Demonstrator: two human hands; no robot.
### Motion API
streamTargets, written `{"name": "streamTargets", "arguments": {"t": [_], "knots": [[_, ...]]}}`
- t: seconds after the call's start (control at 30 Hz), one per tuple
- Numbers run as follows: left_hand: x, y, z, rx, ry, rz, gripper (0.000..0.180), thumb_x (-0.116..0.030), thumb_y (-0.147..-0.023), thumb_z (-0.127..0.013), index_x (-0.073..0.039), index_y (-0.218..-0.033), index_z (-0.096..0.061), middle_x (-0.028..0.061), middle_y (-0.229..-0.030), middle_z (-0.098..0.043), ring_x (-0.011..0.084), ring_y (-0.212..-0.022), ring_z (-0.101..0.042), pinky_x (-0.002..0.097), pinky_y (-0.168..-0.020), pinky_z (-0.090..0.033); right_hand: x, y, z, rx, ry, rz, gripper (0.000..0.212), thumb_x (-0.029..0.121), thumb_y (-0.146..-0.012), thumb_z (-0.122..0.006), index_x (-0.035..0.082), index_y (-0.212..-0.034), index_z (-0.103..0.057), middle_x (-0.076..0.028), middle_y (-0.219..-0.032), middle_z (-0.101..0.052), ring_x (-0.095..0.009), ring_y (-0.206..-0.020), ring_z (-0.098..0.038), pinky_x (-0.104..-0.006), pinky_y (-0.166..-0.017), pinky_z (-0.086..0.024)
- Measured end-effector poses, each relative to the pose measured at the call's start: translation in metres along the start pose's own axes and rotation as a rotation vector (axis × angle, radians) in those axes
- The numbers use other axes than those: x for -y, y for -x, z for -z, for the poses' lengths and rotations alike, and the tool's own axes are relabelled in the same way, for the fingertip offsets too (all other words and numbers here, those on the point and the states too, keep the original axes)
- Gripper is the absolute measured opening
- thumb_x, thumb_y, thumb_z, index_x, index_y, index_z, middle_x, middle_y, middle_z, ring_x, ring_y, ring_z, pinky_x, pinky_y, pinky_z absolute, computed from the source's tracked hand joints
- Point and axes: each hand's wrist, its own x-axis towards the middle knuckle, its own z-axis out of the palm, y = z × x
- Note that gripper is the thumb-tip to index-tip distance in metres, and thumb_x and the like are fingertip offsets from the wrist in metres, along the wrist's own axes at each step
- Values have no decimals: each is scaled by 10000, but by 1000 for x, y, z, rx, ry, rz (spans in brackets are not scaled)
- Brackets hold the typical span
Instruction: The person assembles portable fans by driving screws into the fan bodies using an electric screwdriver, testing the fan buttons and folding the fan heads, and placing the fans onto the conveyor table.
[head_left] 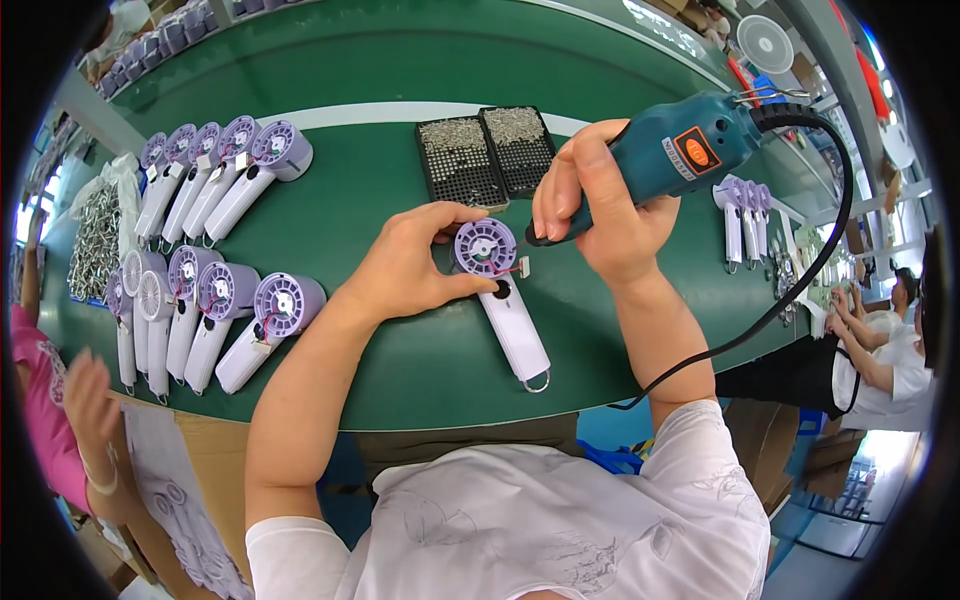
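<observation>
My left hand (412, 262) grips the purple head of a small white handheld fan (518, 330), thumb and fingers closed on either side. The fan lies on the green table with its wire loop toward me. Thin red wires and a white connector (525, 267) stick out beside its open round head. A teal electric screwdriver (655, 150) is wrapped in the fingers of my right hand (620, 215). Its dark nose points down and left at the right side of the fan head; whether the bit touches cannot be made out.
Two black trays (460, 190) of small screws stand beyond the fan. More purple-headed fans (285, 305) lie in rows at left, beside a bag of metal parts (95, 240). A black cable (838, 215) loops down at right. Another person's hand (88, 400) shows at far left.
</observation>
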Motion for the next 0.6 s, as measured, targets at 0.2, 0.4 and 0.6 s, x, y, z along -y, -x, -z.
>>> {"name": "streamTargets", "arguments": {"t": [0.2, 0.4, 0.6], "knots": [[-2, 1, 2, 16, 1, 24, 661, -211, -631, -934, 17, -1186, -656, 147, -1056, -703, 258, -942, -702, 354, -872, -564, -3, 3, -7, 18, 60, -43, 84, 16, -1008, -515, -35, -960, -561, -83, -594, -541, -159, -435, -522, -335, -424, -481], [-2, 2, 2, 27, -1, 40, 660, -210, -630, -935, 25, -1179, -653, 154, -1060, -701, 268, -951, -702, 357, -875, -562, -10, 13, -18, 21, 76, -138, 61, -21, -948, -590, -21, -908, -544, -68, -611, -569, -144, -477, -568, -289, -441, -479], [-4, -1, 2, 29, 1, 70, 647, -200, -626, -943, 18, -1164, -656, 154, -1059, -702, 261, -946, -701, 358, -877, -560, -12, 15, -17, -20, 49, -208, 73, 6, -950, -626, 4, -918, -560, -37, -613, -575, -101, -487, -557, -262, -462, -466]]}}
